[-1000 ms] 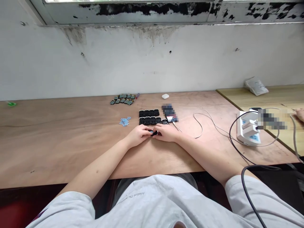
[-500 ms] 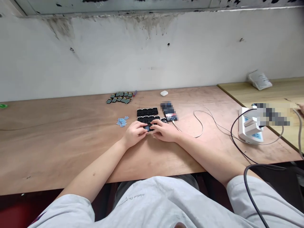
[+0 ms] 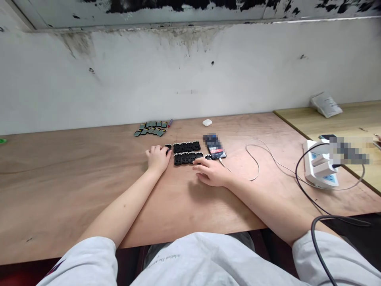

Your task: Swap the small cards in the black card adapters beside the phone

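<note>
My left hand (image 3: 157,157) lies flat on the wooden table (image 3: 74,174), fingers spread, just left of two rows of small black parts (image 3: 187,152). A single small black part (image 3: 168,147) sits at its fingertips, at the left end of the upper row. My right hand (image 3: 210,171) rests on the table in front of the lower row. Its fingers are stretched loosely, the tips touching the row's right end, with nothing held.
A cluster of grey-green chips (image 3: 151,128) and a red pen (image 3: 170,123) lie farther back. A phone (image 3: 216,151), a white case (image 3: 207,122), a white cable (image 3: 258,159), a power strip (image 3: 320,171) and a black cable (image 3: 315,214) are to the right. Another person's hand (image 3: 378,137) shows at the far right.
Both hands were pinching one small black part together in front of the rows. They have parted. The left hand moved left and back, covering the blue bits; the right stayed by the lower row.
</note>
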### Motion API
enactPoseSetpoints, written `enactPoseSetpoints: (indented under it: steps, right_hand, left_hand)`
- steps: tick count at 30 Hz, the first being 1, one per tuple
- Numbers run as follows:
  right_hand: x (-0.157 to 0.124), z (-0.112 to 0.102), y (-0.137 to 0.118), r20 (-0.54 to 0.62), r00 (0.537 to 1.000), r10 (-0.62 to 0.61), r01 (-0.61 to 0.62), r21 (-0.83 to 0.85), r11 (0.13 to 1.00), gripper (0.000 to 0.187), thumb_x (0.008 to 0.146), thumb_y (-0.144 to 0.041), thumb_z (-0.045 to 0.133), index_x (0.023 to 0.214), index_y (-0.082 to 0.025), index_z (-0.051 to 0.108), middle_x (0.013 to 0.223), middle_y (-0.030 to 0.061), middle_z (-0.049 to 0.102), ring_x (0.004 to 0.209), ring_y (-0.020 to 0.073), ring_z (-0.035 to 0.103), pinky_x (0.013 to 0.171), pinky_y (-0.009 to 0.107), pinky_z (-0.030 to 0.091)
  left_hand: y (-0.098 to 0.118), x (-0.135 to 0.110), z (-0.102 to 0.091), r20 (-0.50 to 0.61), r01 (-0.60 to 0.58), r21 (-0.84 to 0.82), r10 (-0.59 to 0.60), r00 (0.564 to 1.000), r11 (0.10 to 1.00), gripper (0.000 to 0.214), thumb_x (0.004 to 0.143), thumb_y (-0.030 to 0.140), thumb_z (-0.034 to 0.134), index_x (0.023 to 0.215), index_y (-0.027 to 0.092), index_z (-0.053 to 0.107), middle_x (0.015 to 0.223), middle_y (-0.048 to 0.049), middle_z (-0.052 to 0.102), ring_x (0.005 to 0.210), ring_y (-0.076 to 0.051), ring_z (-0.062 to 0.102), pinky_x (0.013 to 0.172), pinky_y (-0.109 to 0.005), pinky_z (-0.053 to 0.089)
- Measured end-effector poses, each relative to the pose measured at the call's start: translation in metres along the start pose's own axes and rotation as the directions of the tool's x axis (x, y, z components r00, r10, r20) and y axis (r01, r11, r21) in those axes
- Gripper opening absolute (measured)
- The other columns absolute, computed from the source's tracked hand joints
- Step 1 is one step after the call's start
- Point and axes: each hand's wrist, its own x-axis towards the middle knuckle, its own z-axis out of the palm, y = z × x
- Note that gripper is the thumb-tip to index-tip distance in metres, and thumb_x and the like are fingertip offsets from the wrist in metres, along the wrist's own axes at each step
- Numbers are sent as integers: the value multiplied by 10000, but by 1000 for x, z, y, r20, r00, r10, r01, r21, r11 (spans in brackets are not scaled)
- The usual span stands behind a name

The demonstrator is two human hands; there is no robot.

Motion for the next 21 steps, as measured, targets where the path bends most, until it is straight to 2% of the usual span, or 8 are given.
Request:
enactPoseSetpoints:
  steps: [4,11,21]
  right_hand:
    - [1,1,2,4,1000,4,-4,-1,1000,224,986,-205,537,1188,-210,632,1316,145,629,1001,209,685,847,339,570]
    - [0,4,9,16,1000,11,-11,22,1000,209,981,-196,548,1166,-216,642,1291,140,635,1020,220,672,878,363,560]
    - [-1,5,9,22,999,48,-48,26,998,208,970,-202,573,1157,-246,655,1281,130,642,1127,263,624,983,453,513]
  left_hand:
    - [4,1,0,57,-24,-16,25,998,1000,363,1019,392,458,1126,225,762,1136,-170,681,1107,-363,555,958,-552,392]
    - [-1,0,7,103,-120,-62,126,987,991,404,991,298,449,1297,264,710,1236,-161,671,1199,-367,522,988,-541,390]
    - [-1,-2,8,130,-240,-157,261,957,958,529,958,175,398,1442,236,603,1428,-141,649,1318,-342,517,1100,-581,287]
